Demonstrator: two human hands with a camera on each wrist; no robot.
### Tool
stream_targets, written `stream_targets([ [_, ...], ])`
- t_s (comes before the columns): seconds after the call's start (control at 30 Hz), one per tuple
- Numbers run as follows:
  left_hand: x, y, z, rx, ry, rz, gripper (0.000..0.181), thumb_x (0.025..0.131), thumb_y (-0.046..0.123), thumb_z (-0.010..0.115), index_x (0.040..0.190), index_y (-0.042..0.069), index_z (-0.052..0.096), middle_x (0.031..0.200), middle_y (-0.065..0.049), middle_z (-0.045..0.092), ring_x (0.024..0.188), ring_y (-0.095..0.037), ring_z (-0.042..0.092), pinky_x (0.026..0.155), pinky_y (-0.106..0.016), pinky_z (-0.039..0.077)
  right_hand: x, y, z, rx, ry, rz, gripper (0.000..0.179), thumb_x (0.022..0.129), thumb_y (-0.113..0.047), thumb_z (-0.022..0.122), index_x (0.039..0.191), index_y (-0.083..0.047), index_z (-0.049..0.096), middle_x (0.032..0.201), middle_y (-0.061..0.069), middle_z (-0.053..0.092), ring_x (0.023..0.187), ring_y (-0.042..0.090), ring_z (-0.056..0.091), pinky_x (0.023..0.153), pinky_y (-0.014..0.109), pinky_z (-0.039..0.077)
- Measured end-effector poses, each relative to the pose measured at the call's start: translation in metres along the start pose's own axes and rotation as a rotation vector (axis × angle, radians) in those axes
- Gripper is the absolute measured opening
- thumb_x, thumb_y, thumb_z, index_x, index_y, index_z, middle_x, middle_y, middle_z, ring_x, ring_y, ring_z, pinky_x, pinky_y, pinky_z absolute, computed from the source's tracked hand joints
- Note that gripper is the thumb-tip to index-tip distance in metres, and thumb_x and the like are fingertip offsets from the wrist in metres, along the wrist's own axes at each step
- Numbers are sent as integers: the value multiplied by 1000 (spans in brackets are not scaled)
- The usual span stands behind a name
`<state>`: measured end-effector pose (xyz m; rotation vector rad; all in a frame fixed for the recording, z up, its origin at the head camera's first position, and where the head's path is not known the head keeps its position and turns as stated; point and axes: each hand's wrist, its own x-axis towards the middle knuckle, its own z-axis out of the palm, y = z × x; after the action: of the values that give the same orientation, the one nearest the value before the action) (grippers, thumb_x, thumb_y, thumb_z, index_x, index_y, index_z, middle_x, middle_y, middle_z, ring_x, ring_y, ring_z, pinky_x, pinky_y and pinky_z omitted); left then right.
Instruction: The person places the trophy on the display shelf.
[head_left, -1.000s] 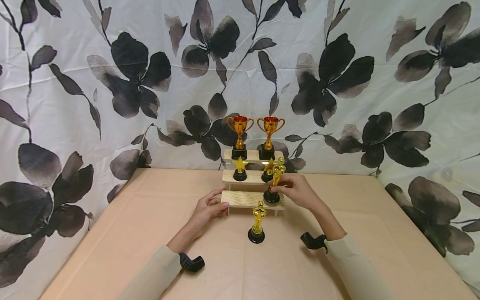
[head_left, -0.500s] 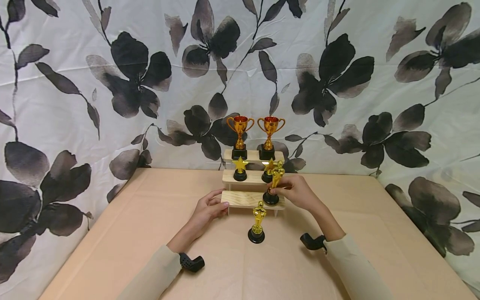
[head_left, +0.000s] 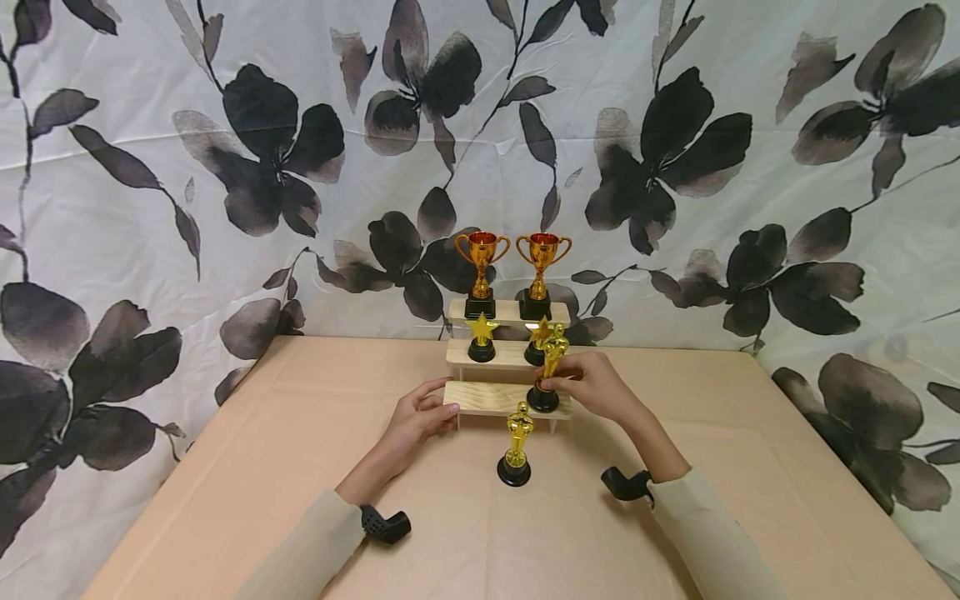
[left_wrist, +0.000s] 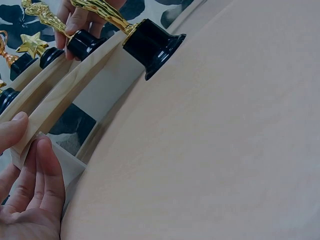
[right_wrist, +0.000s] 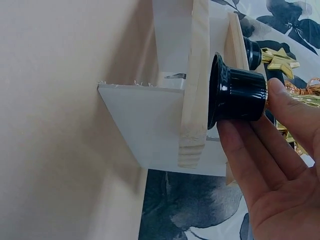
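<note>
My right hand (head_left: 592, 385) pinches a gold figurine trophy (head_left: 553, 354) low on its body. Its black base (right_wrist: 240, 94) is at the right end of the lowest step, seemingly touching the wood in the right wrist view. My left hand (head_left: 415, 421) grips the left end of the three-step wooden stand (head_left: 480, 398), thumb (left_wrist: 14, 131) above the board and fingers beneath. A second figurine trophy (head_left: 517, 442) stands upright on the table in front of the stand. Two star trophies (head_left: 482, 335) occupy the middle step, the right one partly hidden by the held figurine.
On the top step stand two gold cup trophies (head_left: 480, 265) with black bases. Behind the table (head_left: 315, 417) hangs a white cloth (head_left: 525, 183) with dark flowers. White side panels (right_wrist: 145, 125) support the step boards.
The held figurine trophy has come down slightly and a little toward the front of the lowest step, my right hand moving with it. My left hand keeps its grip on the stand.
</note>
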<state>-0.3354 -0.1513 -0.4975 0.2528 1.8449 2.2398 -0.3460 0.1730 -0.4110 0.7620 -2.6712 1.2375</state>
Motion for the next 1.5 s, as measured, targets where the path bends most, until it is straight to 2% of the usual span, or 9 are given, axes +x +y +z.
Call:
stream_targets([
  [0.53, -1, 1, 0, 5, -8, 1, 63, 96, 8, 73, 153, 9, 46, 90, 1, 69, 82, -11, 68, 75, -23, 60, 0, 3, 0, -11, -6, 0, 11, 91, -12, 79, 101, -9, 81, 93, 6, 81, 86, 16, 75, 73, 22, 59],
  [0.93, -1, 2, 1, 8, -10, 3, 63, 96, 8, 72, 153, 8, 45, 91, 2, 69, 83, -11, 68, 75, -23, 60, 0, 3, 1, -8, -21, 40, 12, 90, -14, 80, 101, -9, 81, 95, 6, 81, 87, 17, 75, 74, 21, 59],
  [1.13, -1, 1, 0, 2, -4, 4, 62, 96, 7, 72, 153, 9, 46, 89, 2, 68, 82, -10, 68, 75, -23, 60, -1, 0, -1, -26, -30, 63, 12, 90, -18, 81, 100, -13, 81, 95, 3, 80, 88, 16, 75, 79, 28, 62],
  [1.33, -1, 1, 0, -3, -8, 4, 63, 96, 7, 72, 153, 9, 46, 89, 3, 68, 82, -10, 69, 75, -23, 60, -2, 2, -9, -56, -23, 47, 14, 89, -21, 83, 102, -16, 80, 96, 1, 80, 87, 14, 75, 81, 33, 62],
  [1.5, -1, 0, 0, -6, -13, 3, 63, 96, 7, 72, 153, 9, 46, 90, 2, 69, 82, -11, 69, 74, -23, 60, -6, 6, -16, -26, -29, 43, 21, 88, -21, 83, 107, -16, 79, 100, 2, 80, 90, 17, 75, 82, 35, 62],
])
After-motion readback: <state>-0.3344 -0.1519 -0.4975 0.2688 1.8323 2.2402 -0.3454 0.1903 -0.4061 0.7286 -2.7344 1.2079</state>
